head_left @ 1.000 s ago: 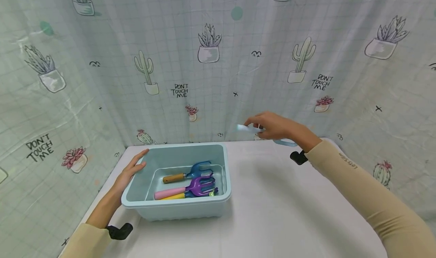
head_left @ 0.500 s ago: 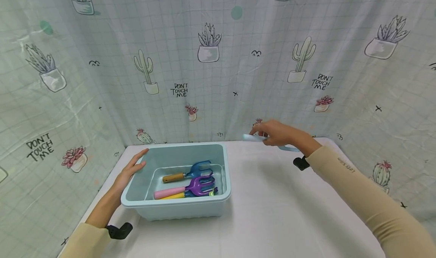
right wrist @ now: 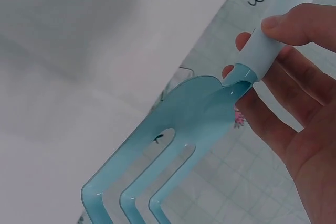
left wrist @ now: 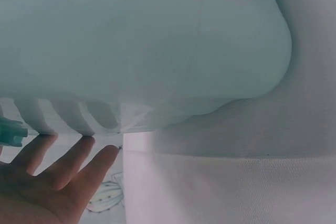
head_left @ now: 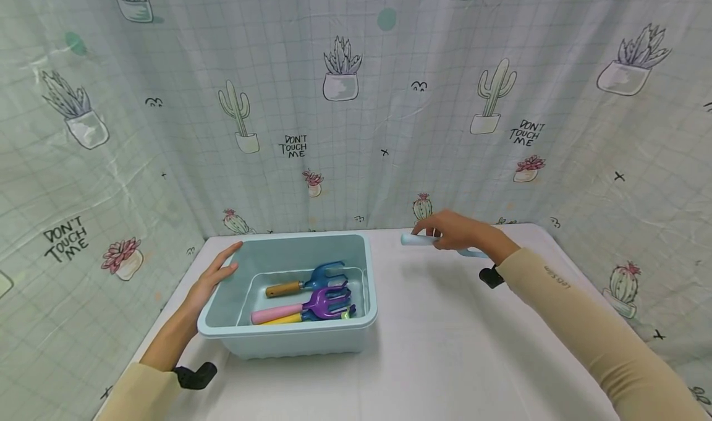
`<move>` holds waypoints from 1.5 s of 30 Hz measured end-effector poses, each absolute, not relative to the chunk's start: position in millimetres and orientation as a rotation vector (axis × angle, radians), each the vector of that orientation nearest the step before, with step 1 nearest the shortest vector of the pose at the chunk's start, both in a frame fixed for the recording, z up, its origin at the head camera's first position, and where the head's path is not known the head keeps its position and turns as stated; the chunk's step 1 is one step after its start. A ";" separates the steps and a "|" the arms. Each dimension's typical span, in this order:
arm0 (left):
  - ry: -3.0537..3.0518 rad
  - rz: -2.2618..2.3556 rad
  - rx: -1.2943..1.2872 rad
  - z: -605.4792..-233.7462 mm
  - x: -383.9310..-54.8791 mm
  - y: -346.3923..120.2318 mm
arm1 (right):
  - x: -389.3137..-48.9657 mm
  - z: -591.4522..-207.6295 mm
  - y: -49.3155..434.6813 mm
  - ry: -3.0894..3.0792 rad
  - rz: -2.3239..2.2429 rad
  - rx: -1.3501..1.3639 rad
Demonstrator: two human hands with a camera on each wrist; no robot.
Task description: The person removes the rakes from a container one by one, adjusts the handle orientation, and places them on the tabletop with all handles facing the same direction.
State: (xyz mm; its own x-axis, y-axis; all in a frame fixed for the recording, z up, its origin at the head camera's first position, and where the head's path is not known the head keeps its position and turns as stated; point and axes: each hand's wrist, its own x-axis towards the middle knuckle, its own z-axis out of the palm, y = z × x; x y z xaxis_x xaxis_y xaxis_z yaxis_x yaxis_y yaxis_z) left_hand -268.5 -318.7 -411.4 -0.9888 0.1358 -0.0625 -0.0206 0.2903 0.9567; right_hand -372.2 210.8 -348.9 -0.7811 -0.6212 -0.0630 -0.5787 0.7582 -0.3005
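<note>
A light-blue hand rake [right wrist: 194, 103] with a pale handle is held in my right hand [head_left: 453, 230], above the back right of the table. In the right wrist view its bent tines point down left, and the thumb and fingers pinch the handle. My left hand [head_left: 211, 279] rests at the left rim of a light-blue plastic bin [head_left: 295, 345]. Its straight fingers [left wrist: 73, 174] touch the outer wall in the left wrist view. Inside the bin lie a purple hand fork with a pink handle [head_left: 276, 314], a blue fork with a wooden handle [head_left: 283, 290] and a yellow-handled tool [head_left: 285, 321], partly covered.
The bin stands on the left half of a white table [head_left: 434, 347]. A fabric backdrop [head_left: 378, 124] printed with cacti hangs behind the table and along both sides. A small green piece [head_left: 347, 314] shows near the fork tines in the bin.
My right hand has come down toward the table with the light-blue rake, shifting slightly right. The left hand and the bin have stayed where they were.
</note>
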 end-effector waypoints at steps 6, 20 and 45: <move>2.412 1.792 0.097 -411.5 -269.2 -318.9 | -377.2 -366.1 212.9 2.762 -0.432 -0.908; 2.423 1.784 0.106 -409.8 -271.9 -315.7 | -385.2 -406.8 217.8 2.695 -0.455 -0.873; 2.399 1.801 0.100 -410.3 -270.4 -318.2 | -388.6 -435.9 218.1 2.715 -0.395 -0.872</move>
State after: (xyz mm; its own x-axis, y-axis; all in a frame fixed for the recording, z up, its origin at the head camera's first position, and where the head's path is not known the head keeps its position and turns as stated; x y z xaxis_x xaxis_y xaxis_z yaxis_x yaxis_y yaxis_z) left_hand -270.4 -318.2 -410.3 -0.9880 0.1367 -0.0716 -0.0307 0.2810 0.9592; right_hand -388.6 218.1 -435.9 -0.7853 -0.5972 -0.1635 -0.5258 0.7827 -0.3330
